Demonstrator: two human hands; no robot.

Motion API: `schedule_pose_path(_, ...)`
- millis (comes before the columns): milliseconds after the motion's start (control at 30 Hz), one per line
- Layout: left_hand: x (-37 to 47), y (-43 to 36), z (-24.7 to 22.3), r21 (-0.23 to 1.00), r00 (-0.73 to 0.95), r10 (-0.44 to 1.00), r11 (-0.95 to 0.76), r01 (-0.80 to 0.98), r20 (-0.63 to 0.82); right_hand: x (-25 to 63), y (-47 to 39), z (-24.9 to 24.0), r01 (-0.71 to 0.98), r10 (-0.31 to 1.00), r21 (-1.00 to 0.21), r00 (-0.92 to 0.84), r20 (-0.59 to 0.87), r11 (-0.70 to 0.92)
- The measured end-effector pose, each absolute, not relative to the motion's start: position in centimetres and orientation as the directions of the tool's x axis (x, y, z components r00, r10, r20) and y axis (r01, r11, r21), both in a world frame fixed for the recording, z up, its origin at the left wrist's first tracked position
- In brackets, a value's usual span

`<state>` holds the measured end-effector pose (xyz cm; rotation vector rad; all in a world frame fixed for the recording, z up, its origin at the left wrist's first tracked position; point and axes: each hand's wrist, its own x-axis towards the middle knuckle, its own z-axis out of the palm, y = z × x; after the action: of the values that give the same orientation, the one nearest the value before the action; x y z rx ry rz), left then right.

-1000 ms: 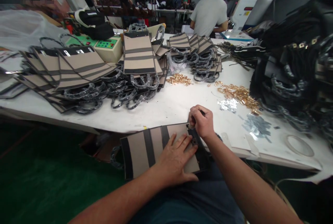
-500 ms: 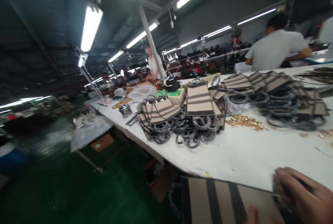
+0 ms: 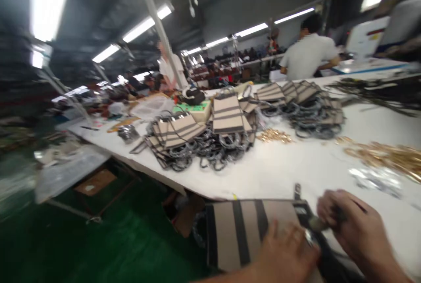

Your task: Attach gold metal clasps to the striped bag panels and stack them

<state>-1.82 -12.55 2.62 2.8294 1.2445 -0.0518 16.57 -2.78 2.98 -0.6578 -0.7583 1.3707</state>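
Observation:
A beige bag with dark stripes (image 3: 226,230) lies at the table's front edge, its handle hanging over the side. My left hand (image 3: 286,248) rests on the bag with its fingers spread, the thumb side close to a small shiny metal piece (image 3: 308,235). Just right of it, my right hand (image 3: 353,219) is closed above the bag's dark end, around a dark thing with a blurred greyish tip; its kind cannot be made out. A short dark strap tab (image 3: 297,191) sticks up from the bag's far edge.
Striped bags with plastic-wrapped handles (image 3: 226,114) are heaped mid-table, with another heap (image 3: 302,103) behind. Gold metal parts (image 3: 274,135) lie in piles, one beside clear plastic packets (image 3: 375,180). Dark straps (image 3: 371,92) lie far right. A person in white (image 3: 307,55) sits beyond.
The view has swung to the right. My left hand has come further into view, onto the bag. The right hand stays at the bag's dark end, now with a dark thing showing in it.

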Motion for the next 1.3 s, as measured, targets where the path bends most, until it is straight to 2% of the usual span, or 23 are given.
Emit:
schedule_pose_path(67, -2.1, -11.9, 2.0, 0.165, 0.657, 0.752, -0.641, 0.749, -0.06, 16.8, -3.4, 3.4, -0.553, 0.996, -0.829, 0.089, 0.031, 0.075)
schedule_pose_path(200, -2.0, -10.7, 0.9, 0.313, 0.669, 0.741, -0.623, 0.717, -0.059, 17.3, -2.5, 2.6, -0.643, 0.975, -0.763, 0.2, -0.095, 0.058)
schedule_pose_path(333, -1.9, -10.7, 0.8, 0.329, 0.678, 0.734, -0.631, 0.703, -0.043, 18.0, -1.9, 1.5, -0.742, 0.952, -0.67, 0.229, -0.206, 0.033)
schedule_pose_path(533, -1.9, -10.6, 0.2, 0.328, 0.673, 0.739, -0.629, 0.705, -0.03, 17.9, -1.6, 1.0, -0.684, 0.963, -0.724, 0.245, -0.115, 0.088)
schedule_pose_path(700, -2.0, -10.6, 0.1, 0.341, 0.676, 0.736, -0.634, 0.695, -0.009, 15.9, -3.0, 2.2, -0.476, 0.978, -0.866, 0.2, 0.064, 0.154)
schedule_pose_path(800, -2.0, -10.8, 0.0, 0.359, 0.664, 0.747, -0.623, 0.695, 0.012, 14.5, -4.1, 3.0, -0.219, 0.983, -0.96, 0.097, 0.156, 0.174)
schedule_pose_path(900, -2.0, -11.0, -0.2, 0.375, 0.628, 0.777, -0.592, 0.713, 0.033, 13.8, -4.5, 3.4, 0.067, 0.974, -0.973, -0.063, 0.217, 0.221)
schedule_pose_path(967, -2.0, -11.2, -0.3, 0.385, 0.611, 0.79, -0.577, 0.72, 0.04, 13.9, -4.4, 3.7, 0.094, 0.979, -0.976, -0.084, 0.187, 0.194)
schedule_pose_path(1100, -2.3, -11.3, -0.7, 0.388, 0.618, 0.784, -0.587, 0.711, 0.053, 14.0, -4.2, 4.1, -0.006, 0.986, -0.987, -0.035, 0.162, 0.162)
schedule_pose_path(1200, -2.4, -11.3, -0.9, 0.389, 0.623, 0.78, -0.592, 0.706, 0.055, 13.2, -4.5, 4.7, 0.111, 0.96, -0.96, -0.145, 0.241, 0.258)
schedule_pose_path(1300, -2.4, -11.1, -1.0, 0.414, 0.626, 0.777, -0.594, 0.69, 0.072, 12.1, -5.0, 5.0, 0.254, 0.895, -0.878, -0.304, 0.326, 0.406)
